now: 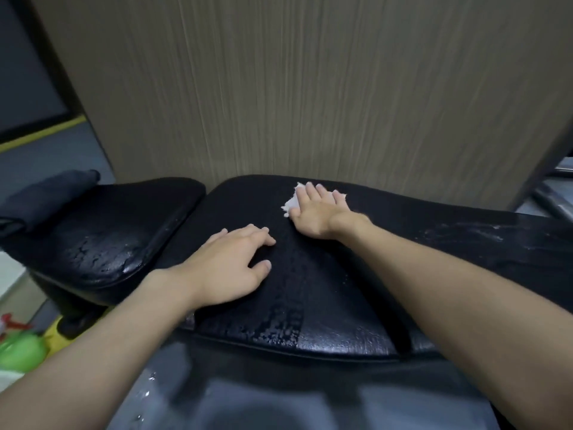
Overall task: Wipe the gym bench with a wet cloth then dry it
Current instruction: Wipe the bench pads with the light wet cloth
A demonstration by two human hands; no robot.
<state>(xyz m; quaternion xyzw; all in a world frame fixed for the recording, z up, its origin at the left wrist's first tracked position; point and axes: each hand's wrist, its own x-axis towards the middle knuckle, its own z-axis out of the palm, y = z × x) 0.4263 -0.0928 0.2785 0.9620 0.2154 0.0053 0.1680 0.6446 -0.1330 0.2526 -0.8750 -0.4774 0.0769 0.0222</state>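
Note:
A black padded gym bench (pixel 310 290) runs across the view, its long pad beaded with water drops near the front edge. My right hand (pixel 316 212) lies flat, fingers straight, pressing a small white cloth (pixel 291 203) onto the far side of the pad; most of the cloth is hidden under the palm. My left hand (pixel 232 265) rests on the pad nearer to me, fingers spread and slightly bent, holding nothing. A separate black seat pad (pixel 102 231) with cracked, worn vinyl sits to the left.
A dark folded cloth (pixel 46 197) lies on the far left end of the seat pad. A wood-grain wall panel (pixel 310 88) stands right behind the bench. A green bottle (pixel 21 352) sits on the floor at lower left. Metal bars (pixel 555 193) show at right.

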